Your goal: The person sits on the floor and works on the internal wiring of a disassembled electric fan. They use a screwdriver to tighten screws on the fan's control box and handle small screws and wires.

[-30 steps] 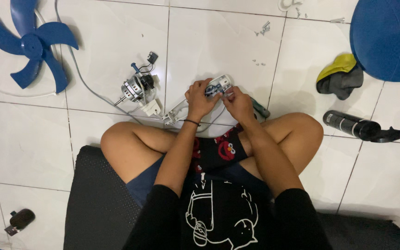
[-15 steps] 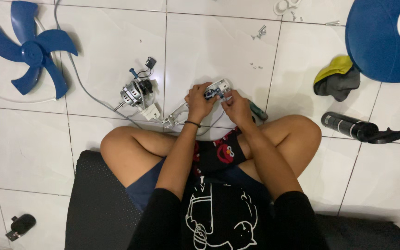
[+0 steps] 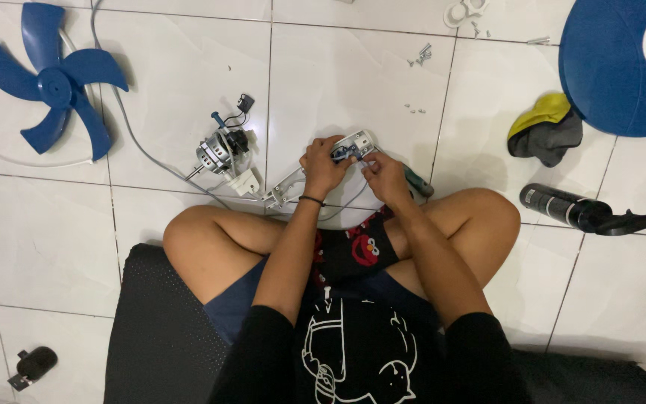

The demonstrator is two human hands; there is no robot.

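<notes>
White floor tiles (image 3: 353, 82) all around me, and I'm sitting cross-legged on a black mat (image 3: 151, 329). My left hand (image 3: 321, 166) is clenched around the white switch housing (image 3: 353, 144), holding it just above the tiles straight ahead of my knees. My right hand (image 3: 384, 178) sits at three o'clock of that housing, fingertips pinched in against its end; whether they're gripping a small part there I cannot tell. A dark-handled screwdriver (image 3: 417, 182) pokes out just past my right hand, toward four o'clock, and I can't say if I'm touching it. At nine o'clock of my left hand lies the fan motor (image 3: 220, 147) with its wires, a grey cable trailing off. Far out at ten o'clock, the blue fan blade (image 3: 54, 81). At three o'clock, well apart, a black bottle (image 3: 562, 206), and above it a yellow and grey cloth (image 3: 543, 131).
</notes>
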